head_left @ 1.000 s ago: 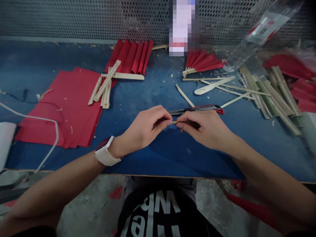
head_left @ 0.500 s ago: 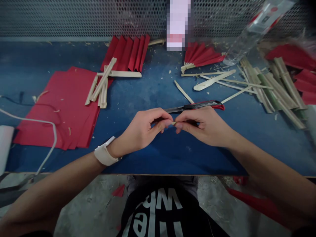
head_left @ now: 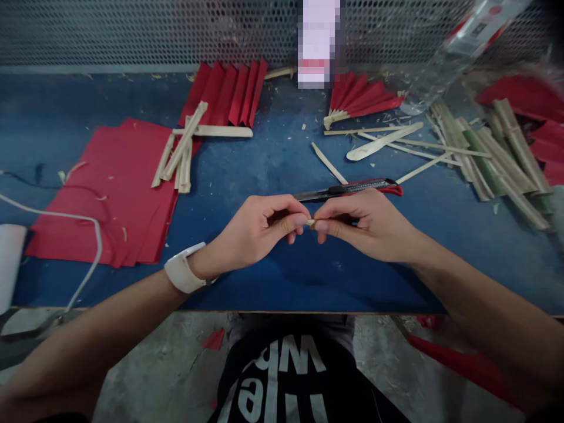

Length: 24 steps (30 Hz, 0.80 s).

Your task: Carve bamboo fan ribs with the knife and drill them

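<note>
My left hand (head_left: pixel 268 229) and my right hand (head_left: pixel 365 226) meet fingertip to fingertip above the blue table. Between them they pinch a small pale piece of bamboo (head_left: pixel 311 222); most of it is hidden by the fingers. Just beyond the hands lies a red and black utility knife (head_left: pixel 352 188), its blade pointing left. Behind the knife are a thin pointed bamboo strip (head_left: pixel 328 163) and a flat bamboo piece with a rounded, spoon-like end (head_left: pixel 383 141). A white-banded watch (head_left: pixel 187 269) is on my left wrist.
Red paper sheets (head_left: pixel 106 200) lie at left, bamboo sticks (head_left: pixel 185 144) across their corner. Pleated red paper (head_left: pixel 224 94) and a small red fan (head_left: pixel 363 97) stand at the back. Split bamboo (head_left: pixel 497 153) and a plastic bottle (head_left: pixel 458 59) are at right. A white cable (head_left: pixel 94 235) crosses the left.
Both hands keep their pinch in nearly the same place. The small bamboo piece has tilted slightly, and a bit more of it shows between the fingertips.
</note>
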Each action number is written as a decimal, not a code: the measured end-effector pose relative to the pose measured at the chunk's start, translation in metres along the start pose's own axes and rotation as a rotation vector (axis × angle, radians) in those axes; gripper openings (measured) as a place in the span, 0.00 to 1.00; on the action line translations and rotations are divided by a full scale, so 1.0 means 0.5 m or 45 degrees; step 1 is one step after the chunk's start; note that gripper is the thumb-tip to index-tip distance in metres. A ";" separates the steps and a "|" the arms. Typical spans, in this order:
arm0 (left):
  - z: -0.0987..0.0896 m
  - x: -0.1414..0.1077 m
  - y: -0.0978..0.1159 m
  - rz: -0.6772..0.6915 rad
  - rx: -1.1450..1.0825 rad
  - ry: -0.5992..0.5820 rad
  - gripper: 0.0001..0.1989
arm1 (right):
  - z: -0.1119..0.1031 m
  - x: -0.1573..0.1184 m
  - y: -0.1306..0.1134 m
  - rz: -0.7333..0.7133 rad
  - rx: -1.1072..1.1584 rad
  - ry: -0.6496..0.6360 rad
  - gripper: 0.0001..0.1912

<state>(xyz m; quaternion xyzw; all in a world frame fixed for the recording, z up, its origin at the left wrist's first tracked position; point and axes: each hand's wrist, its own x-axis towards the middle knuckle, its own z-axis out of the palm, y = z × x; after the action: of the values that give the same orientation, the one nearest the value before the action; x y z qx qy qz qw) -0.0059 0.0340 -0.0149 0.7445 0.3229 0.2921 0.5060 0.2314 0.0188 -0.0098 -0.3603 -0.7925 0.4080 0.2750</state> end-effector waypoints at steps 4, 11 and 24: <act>-0.001 0.002 -0.004 -0.002 -0.033 -0.035 0.13 | -0.001 0.000 -0.002 0.017 0.002 -0.010 0.10; -0.002 0.003 -0.005 -0.041 -0.115 -0.059 0.14 | -0.004 0.001 -0.005 0.057 0.038 -0.044 0.11; -0.002 0.003 -0.007 -0.090 -0.189 -0.079 0.14 | -0.002 -0.001 -0.002 0.070 0.078 -0.055 0.13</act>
<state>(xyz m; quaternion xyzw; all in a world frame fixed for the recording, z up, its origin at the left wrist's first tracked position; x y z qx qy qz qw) -0.0064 0.0368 -0.0174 0.7018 0.3106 0.2742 0.5795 0.2320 0.0186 -0.0087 -0.3644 -0.7752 0.4472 0.2574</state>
